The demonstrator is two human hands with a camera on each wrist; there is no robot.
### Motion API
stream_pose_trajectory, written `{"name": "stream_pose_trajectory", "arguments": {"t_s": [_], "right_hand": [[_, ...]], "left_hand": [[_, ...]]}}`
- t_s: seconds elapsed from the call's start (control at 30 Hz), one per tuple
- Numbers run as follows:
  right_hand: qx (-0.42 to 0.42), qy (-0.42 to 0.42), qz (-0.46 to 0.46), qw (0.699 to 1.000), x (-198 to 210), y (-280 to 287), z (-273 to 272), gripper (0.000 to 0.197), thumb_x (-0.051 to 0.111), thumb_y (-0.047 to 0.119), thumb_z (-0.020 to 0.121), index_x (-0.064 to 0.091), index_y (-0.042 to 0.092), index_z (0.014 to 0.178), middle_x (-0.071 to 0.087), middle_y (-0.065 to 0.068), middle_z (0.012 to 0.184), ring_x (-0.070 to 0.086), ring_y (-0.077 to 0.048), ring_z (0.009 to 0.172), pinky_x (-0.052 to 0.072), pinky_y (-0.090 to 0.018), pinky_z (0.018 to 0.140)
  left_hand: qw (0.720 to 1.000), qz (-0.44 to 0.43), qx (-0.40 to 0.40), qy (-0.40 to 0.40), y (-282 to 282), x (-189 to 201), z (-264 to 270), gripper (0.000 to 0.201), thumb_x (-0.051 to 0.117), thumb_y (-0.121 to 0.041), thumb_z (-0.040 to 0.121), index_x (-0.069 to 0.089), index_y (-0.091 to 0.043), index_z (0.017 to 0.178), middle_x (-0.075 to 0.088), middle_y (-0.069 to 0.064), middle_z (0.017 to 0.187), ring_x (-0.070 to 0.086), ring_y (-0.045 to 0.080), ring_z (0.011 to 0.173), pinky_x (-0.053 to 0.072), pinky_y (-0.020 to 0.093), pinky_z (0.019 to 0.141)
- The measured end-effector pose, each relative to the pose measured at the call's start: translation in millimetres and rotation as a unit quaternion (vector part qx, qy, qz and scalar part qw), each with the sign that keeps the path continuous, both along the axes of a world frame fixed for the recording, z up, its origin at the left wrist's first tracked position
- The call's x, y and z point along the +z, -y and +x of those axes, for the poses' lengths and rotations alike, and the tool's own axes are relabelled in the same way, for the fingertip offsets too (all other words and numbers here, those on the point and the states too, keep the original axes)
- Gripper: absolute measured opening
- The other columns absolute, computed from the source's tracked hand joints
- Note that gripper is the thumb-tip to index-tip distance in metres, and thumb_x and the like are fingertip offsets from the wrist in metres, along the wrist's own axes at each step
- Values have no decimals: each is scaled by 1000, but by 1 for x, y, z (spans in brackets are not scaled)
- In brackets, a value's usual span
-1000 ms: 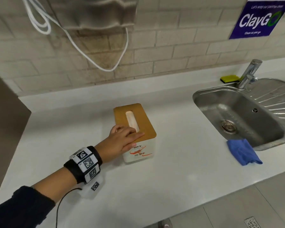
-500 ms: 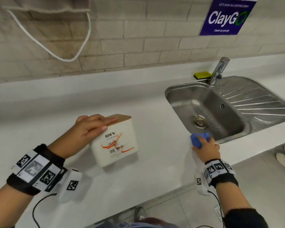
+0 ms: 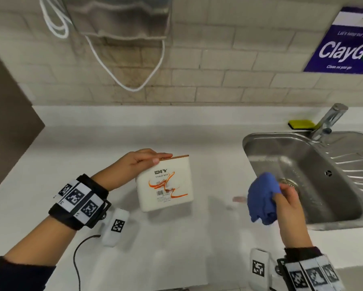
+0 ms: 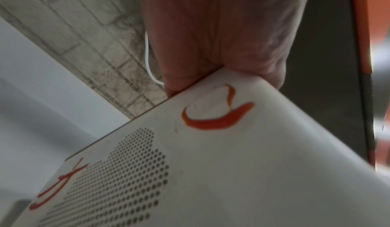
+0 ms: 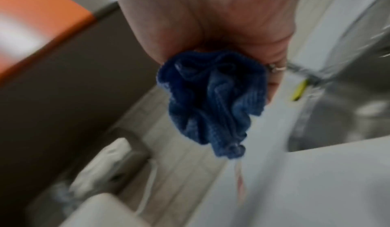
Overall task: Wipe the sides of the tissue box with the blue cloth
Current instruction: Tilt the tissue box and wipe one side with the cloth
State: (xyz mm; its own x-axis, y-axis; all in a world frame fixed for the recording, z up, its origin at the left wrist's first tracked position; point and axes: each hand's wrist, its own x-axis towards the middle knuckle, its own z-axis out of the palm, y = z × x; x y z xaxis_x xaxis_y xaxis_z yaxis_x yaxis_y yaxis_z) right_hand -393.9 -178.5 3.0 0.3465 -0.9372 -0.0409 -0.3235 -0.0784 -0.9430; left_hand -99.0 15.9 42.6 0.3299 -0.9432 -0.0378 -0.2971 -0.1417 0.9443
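Left hand [image 3: 137,164] grips the tissue box [image 3: 166,185] by its top edge, tilted up off the counter [image 3: 176,248]. Box looks light, rigid, smooth; likely slippery, so hold at the lid rim. Right hand [image 3: 287,204] clutches the blue cloth [image 3: 261,198], soft and bunched, apart from the box, beside the sink [image 3: 344,225].

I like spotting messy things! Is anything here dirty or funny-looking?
Yes. The tissue box, which the left hand grips tipped up, has orange-red smears across its white sides, also on the perforated side in the left wrist view. The right hand holds the blue cloth apart from the box.
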Motion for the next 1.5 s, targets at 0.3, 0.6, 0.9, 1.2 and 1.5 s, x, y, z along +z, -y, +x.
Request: {"name": "stream_pose_trajectory", "arguments": {"t_s": [0.3, 0.6, 0.9, 1.2, 1.5], "right_hand": [[207, 2, -296, 933, 41, -107, 127, 35, 51, 35, 81, 44, 27, 114, 48, 7, 110, 44, -9, 103, 38, -21, 88], [258, -106, -413, 867, 11, -111, 167, 50, 30, 36, 95, 13, 38, 142, 12, 8, 155, -3, -22, 145, 2, -47, 115], [399, -51, -475, 783, 17, -92, 168, 38, 43, 14, 84, 58, 27, 116, 46, -3, 141, 21, -29, 141, 12, -47, 116], [400, 8, -399, 825, 22, -71, 153, 32, 36, 8, 77, 61, 19, 94, 59, -3, 126, 32, -23, 136, 15, -37, 117], [428, -88, -503, 746, 11, -92, 151, 24, 42, 31, 96, 55, 25, 115, 49, -5, 139, 27, -29, 138, 17, -45, 116]], "left_hand": [[1000, -2, -3, -11, 10, 10, 19, 31, 39, -10, 98, 61, -27, 111, 63, -7, 99, 61, -8, 84, 44, 11, 75], [998, 0, -31, -48, 18, 8, 33, 33, 29, -24, 101, 54, -23, 123, 60, -9, 121, 57, -12, 103, 40, 4, 85], [997, 4, -65, -38, 19, 10, 45, 35, 31, -31, 98, 57, -28, 122, 60, -10, 123, 55, -5, 113, 40, 9, 93], [998, -16, -44, -32, 18, 2, 42, 33, 38, -41, 94, 63, -32, 115, 64, 4, 123, 59, 10, 107, 43, 28, 97], [998, -13, -48, -45, 18, 6, 37, 39, 38, -35, 90, 62, -18, 115, 66, -6, 116, 59, -1, 105, 42, 10, 90]]}}
